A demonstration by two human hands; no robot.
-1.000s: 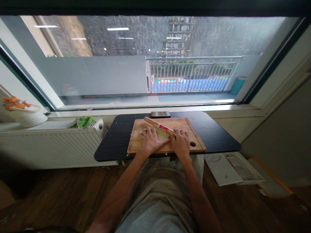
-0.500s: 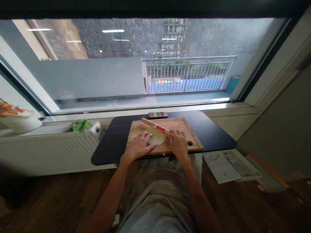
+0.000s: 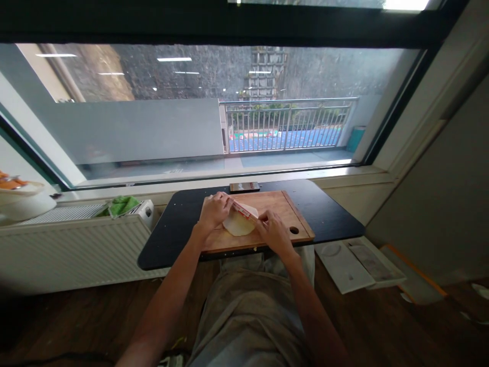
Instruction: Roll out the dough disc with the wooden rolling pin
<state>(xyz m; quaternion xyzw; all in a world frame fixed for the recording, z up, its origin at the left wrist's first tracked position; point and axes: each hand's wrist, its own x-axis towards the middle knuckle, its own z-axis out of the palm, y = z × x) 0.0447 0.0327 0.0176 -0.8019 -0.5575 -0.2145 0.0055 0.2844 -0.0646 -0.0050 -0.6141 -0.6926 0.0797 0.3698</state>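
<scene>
A wooden cutting board (image 3: 278, 206) lies on a small black table (image 3: 328, 214) under the window. A flat pale round of dough (image 3: 237, 226) rests on the board. A wooden rolling pin (image 3: 242, 210) with a red label lies slanted across the dough. My left hand (image 3: 214, 210) is closed over the pin's far left end. My right hand (image 3: 272, 232) is closed over its near right end. Both hands press the pin onto the dough.
A dark flat object (image 3: 244, 186) lies at the table's back edge. A white radiator (image 3: 72, 239) with a green cloth (image 3: 121, 205) on top stands to the left, beside a white bowl (image 3: 21, 201). White papers (image 3: 355, 260) lie on the wooden floor at the right.
My left hand left the dough and moved up onto the pin's left end. The pin now lies across the dough with both hands on it. The view tilted up a little.
</scene>
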